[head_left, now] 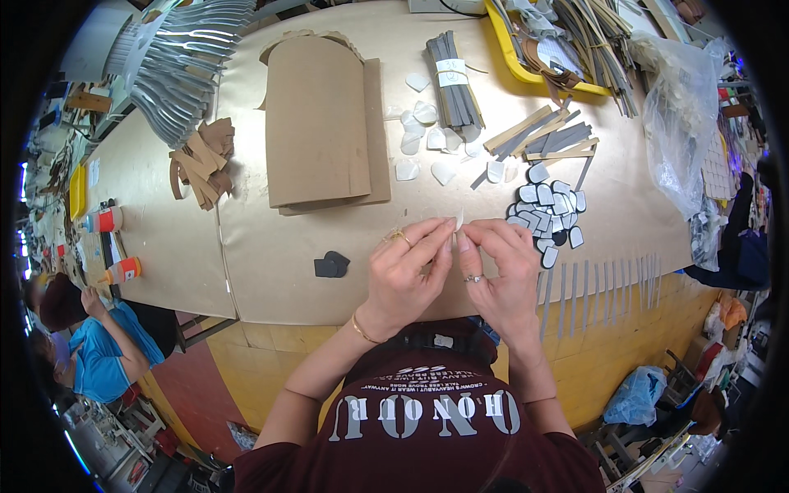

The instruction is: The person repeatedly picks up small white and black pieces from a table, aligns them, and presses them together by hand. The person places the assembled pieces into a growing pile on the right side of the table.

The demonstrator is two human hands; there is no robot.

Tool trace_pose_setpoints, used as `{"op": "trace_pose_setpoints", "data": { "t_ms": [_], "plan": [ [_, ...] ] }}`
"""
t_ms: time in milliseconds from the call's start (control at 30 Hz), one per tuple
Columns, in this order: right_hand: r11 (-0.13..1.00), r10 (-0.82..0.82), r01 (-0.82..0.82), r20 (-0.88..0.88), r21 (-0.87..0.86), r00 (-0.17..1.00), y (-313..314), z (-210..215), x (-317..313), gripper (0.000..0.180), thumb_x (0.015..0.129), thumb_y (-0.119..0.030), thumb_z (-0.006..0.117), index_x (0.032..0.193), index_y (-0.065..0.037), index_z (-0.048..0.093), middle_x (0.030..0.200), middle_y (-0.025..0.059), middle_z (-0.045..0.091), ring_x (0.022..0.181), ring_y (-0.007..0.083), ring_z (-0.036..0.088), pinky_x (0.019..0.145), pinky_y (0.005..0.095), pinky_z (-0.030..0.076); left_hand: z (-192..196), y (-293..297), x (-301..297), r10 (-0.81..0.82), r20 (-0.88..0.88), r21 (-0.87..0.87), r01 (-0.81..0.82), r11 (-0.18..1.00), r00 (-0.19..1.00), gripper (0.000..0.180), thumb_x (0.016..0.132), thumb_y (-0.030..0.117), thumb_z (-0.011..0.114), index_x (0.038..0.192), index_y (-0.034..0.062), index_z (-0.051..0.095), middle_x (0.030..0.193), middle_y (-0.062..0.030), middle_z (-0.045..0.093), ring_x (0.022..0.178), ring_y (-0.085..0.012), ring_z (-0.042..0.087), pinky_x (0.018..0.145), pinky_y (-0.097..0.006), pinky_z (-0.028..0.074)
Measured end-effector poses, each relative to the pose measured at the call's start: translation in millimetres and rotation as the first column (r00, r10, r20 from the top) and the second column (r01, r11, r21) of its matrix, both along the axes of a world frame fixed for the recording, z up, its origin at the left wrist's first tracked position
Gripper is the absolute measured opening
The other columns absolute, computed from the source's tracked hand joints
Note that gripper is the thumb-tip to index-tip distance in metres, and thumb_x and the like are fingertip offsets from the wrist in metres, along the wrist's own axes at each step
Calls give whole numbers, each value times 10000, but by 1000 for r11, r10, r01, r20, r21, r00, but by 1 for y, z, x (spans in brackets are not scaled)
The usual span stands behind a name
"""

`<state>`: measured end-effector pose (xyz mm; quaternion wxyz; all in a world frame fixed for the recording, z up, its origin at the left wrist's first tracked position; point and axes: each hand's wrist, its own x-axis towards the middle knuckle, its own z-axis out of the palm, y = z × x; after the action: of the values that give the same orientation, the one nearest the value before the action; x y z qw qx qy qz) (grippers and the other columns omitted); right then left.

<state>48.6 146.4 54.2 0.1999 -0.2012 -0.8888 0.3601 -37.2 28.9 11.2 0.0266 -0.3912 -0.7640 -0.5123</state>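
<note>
Between the pinched fingertips of my left hand (404, 271) and my right hand (500, 275) is a small white piece (459, 218), seen nearly edge-on. Most of it is hidden by the fingers. To the right of my hands lies a pile of small rounded tabs (544, 215), white-faced with black edges. Two overlapping black tabs (332, 264) rest left of my left hand. Beyond my hands, thin whitish rounded slips (443, 172) are scattered over the table.
A bundle of grey strips (454, 90), loose grey and tan strips (546, 135) and brown cardboard (319, 123) lie farther off. Thin grey strips (585, 292) overhang the near right edge. A yellow tray (508, 45) stands at the back. Glue bottles (123, 269) and a person in blue (115, 353) are at left.
</note>
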Motion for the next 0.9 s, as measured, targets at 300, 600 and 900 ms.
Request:
{"op": "trace_pose_setpoints", "data": {
  "t_ms": [300,600,900],
  "plan": [
    [1000,-6,6,0,-18,1000,0,-2,-1,72,869,-68,704,923,-21,715,904,88,706,819,259,636,799,352,441,-1,0,0,-1,29,8,1,1000,1000,236,801,-12,727,1035,9,746,973,-109,720,769,-242,697,678,-322,553],
    [1000,20,-21,36,22,999,2,-8,-1,51,902,-71,681,934,-33,667,902,65,686,821,251,631,796,350,409,3,1,-2,-24,118,10,22,1000,993,211,821,-6,721,1031,-7,739,943,-129,716,775,-254,696,691,-327,558],
    [996,57,-62,73,70,996,2,-10,0,58,933,-78,640,977,-40,633,930,67,662,848,253,617,827,369,389,11,1,-6,-55,267,4,55,998,962,169,848,-11,700,1013,-32,729,923,-137,718,723,-211,699,659,-307,563]
  ]
}}
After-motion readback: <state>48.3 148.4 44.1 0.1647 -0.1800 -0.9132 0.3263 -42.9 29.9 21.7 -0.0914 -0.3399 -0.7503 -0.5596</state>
